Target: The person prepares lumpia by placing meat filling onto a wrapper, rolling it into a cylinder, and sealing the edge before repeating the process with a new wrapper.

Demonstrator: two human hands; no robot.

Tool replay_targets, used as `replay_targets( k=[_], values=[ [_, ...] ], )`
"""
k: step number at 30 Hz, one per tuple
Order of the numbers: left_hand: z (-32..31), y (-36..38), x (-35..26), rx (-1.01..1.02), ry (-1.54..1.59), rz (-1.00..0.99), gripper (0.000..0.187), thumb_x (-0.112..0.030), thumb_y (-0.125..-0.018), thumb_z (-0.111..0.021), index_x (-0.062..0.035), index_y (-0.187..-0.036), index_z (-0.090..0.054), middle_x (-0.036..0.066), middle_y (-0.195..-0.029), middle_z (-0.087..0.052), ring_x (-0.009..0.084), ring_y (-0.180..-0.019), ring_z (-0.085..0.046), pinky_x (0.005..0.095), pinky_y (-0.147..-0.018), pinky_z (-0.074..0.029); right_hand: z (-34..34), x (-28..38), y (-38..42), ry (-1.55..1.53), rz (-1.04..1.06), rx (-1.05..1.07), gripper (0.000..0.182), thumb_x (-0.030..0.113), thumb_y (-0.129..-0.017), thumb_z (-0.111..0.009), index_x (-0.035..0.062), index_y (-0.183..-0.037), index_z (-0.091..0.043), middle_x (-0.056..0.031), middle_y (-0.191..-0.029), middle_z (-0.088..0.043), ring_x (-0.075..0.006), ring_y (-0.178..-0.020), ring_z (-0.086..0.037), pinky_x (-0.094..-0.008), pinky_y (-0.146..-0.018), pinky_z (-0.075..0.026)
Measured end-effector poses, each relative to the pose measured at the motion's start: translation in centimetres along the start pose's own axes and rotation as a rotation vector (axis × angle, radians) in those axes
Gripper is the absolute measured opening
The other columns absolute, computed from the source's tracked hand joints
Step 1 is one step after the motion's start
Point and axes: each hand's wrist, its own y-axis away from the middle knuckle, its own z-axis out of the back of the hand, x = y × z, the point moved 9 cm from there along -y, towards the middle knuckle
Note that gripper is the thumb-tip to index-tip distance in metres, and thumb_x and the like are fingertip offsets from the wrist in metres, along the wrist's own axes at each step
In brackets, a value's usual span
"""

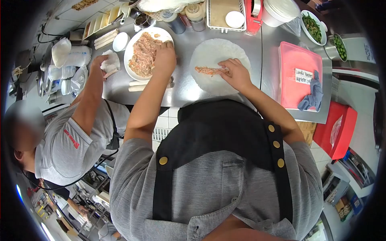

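A round white rice-paper wrapper (213, 56) lies flat on the steel counter (183, 86), with a thin strip of pinkish minced filling (209, 70) across it. My right hand (237, 74) rests on the wrapper, fingertips touching the right end of that strip. To the left stands a white plate (130, 46) heaped with the same minced filling (142, 52). My left hand (165, 58) is at the plate's near right side, fingers curled down into the mince. Two finished pale rolls (146, 85) lie just in front of the plate.
A co-worker in a grey shirt at the left has a hand (98, 64) on a crumpled wrapper (110, 63). A red lid (299, 74) carries a label and a blue-grey cloth (311, 96). Bowls of greens (311, 26), a tray (223, 14), jars (196, 16) and stacked plates (281, 10) line the back.
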Motion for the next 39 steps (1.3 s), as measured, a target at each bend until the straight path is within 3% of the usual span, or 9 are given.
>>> replay_targets(
  k=[9,16,19,21,22,28,33,37,39],
  values=[
    [0.0,2.0,-1.6,-0.188,0.000,0.013,0.034,-0.002,-0.092,-0.056,0.0032,-0.124,-0.063,0.017,-0.119,-0.066,0.0346,-0.113,-0.061,0.0428,-0.096,-0.053,1.4,-1.8,0.7,-0.022,-0.074,-0.041,0.029,0.018,-0.085,-0.076,0.0121,-0.113,-0.071,-0.0024,-0.105,-0.069,-0.0252,-0.104,-0.062,-0.0386,-0.088,-0.053],
    [2.2,3.0,-0.9,-0.220,0.209,0.130,0.027,-0.015,-0.092,-0.069,-0.0033,-0.116,-0.070,0.016,-0.101,-0.071,0.0312,-0.093,-0.068,0.0424,-0.084,-0.055,2.2,-2.6,0.9,-0.031,-0.085,-0.092,0.027,0.019,-0.086,-0.076,0.0118,-0.111,-0.072,-0.0028,-0.104,-0.070,-0.0253,-0.103,-0.063,-0.0384,-0.087,-0.053],
    [1.4,3.5,-3.2,0.018,0.514,0.243,0.025,-0.018,-0.093,-0.072,-0.0018,-0.111,-0.073,0.015,-0.091,-0.072,0.0274,-0.085,-0.070,0.0383,-0.080,-0.055,2.2,-3.8,1.4,-0.034,-0.107,-0.109,0.023,0.018,-0.088,-0.074,0.0108,-0.109,-0.072,-0.0044,-0.101,-0.070,-0.0259,-0.101,-0.064,-0.0391,-0.087,-0.053],
    [-0.2,3.2,-6.9,0.129,0.997,0.111,0.025,-0.017,-0.093,-0.074,-0.0010,-0.112,-0.075,0.015,-0.090,-0.073,0.0245,-0.085,-0.071,0.0338,-0.081,-0.055,2.3,-5.0,1.3,-0.042,-0.117,-0.139,0.020,0.015,-0.090,-0.072,0.0094,-0.109,-0.074,-0.0071,-0.100,-0.071,-0.0275,-0.100,-0.065,-0.0398,-0.086,-0.053],
    [-0.9,3.2,-8.5,0.203,0.999,0.041,0.029,-0.012,-0.093,-0.072,-0.0023,-0.121,-0.073,0.015,-0.097,-0.075,0.0249,-0.091,-0.072,0.0337,-0.084,-0.055,2.5,-5.3,1.4,-0.035,-0.125,-0.139,0.020,0.015,-0.090,-0.072,0.0094,-0.109,-0.074,-0.0071,-0.100,-0.071,-0.0275,-0.100,-0.065,-0.0398,-0.086,-0.053],
    [-0.1,2.4,-17.8,0.231,0.851,-0.363,0.023,-0.007,-0.093,-0.069,-0.0042,-0.115,-0.076,0.014,-0.109,-0.075,0.0322,-0.096,-0.072,0.0382,-0.088,-0.055,4.9,-9.5,2.9,-0.122,-0.391,-0.209,0.021,0.012,-0.091,-0.069,0.0084,-0.111,-0.076,-0.0097,-0.105,-0.073,-0.0300,-0.099,-0.064,-0.0408,-0.088,-0.053],
    [-1.4,2.2,-21.6,0.282,0.547,-0.527,0.013,-0.011,-0.084,-0.075,-0.0091,-0.097,-0.078,0.008,-0.097,-0.075,0.0302,-0.091,-0.070,0.0429,-0.082,-0.054,4.5,-6.7,3.6,-0.040,-0.019,-0.125,0.026,0.020,-0.084,-0.081,0.0091,-0.106,-0.077,-0.0055,-0.104,-0.073,-0.0283,-0.100,-0.062,-0.0394,-0.088,-0.052],
    [-1.3,2.7,-21.3,0.107,0.405,-0.640,0.010,-0.013,-0.082,-0.076,-0.0134,-0.092,-0.078,0.004,-0.093,-0.074,0.0254,-0.092,-0.067,0.0401,-0.076,-0.053,3.1,-5.7,3.4,-0.053,0.001,-0.073,0.032,0.025,-0.076,-0.087,0.0114,-0.103,-0.078,-0.0020,-0.105,-0.072,-0.0264,-0.102,-0.061,-0.0391,-0.090,-0.050],
    [-1.1,2.9,-20.1,0.001,0.611,-0.588,0.014,-0.015,-0.081,-0.078,-0.0163,-0.095,-0.078,0.003,-0.089,-0.072,0.0223,-0.093,-0.063,0.0366,-0.077,-0.049,1.9,-5.5,3.0,0.047,-0.021,-0.004,0.035,0.029,-0.071,-0.088,0.0143,-0.102,-0.079,0.0011,-0.111,-0.071,-0.0240,-0.108,-0.059,-0.0401,-0.094,-0.047]
  ],
)
